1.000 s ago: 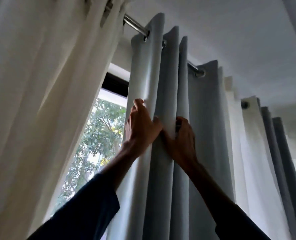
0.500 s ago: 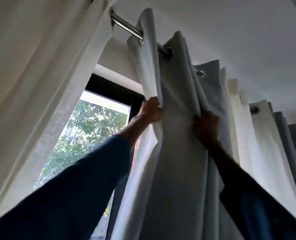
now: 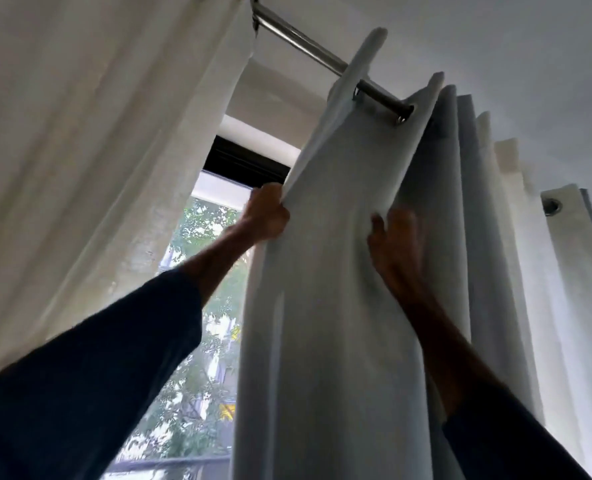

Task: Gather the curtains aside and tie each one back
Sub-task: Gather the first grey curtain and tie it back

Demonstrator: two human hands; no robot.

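A pale grey eyelet curtain (image 3: 336,306) hangs from a metal rod (image 3: 305,50) in the middle of the view, bunched into folds toward the right. My left hand (image 3: 266,216) is raised high and closed on the curtain's left edge. My right hand (image 3: 396,244) presses flat against the folds, fingers spread, a little right of the left hand. A cream curtain (image 3: 90,140) hangs at the left, apart from the grey one.
Between the two curtains a window (image 3: 204,306) with a black frame shows trees outside. More white and grey curtain folds (image 3: 543,271) hang at the right under the white ceiling (image 3: 495,46).
The grey curtain has slid right along the rod, baring more rod and window. My left hand has shifted right with the edge; my right hand has opened flat on the folds.
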